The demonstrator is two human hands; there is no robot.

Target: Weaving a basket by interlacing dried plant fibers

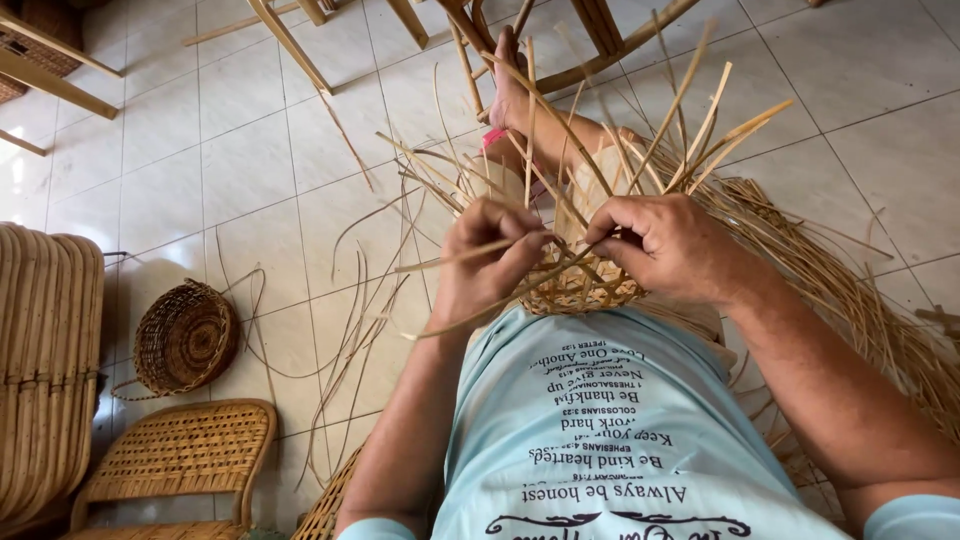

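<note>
Half-woven basket (580,285) gripped by left hand (488,255); right hand (665,245) pinches strips.

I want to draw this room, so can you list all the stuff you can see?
Half-made basket: one, tan, on the lap, between both hands.
Loose strips: many, straw-coloured, heaped on the floor at right.
Finished basket: one, brown, on the floor at left.
Woven seat: one, tan, bottom left.
Floor tiles: pale grey.
Shirt: one, light blue.
Foot: one, stretched ahead.
Left hand: pinching a strip.
Right hand: gripping the basket rim.
</note>
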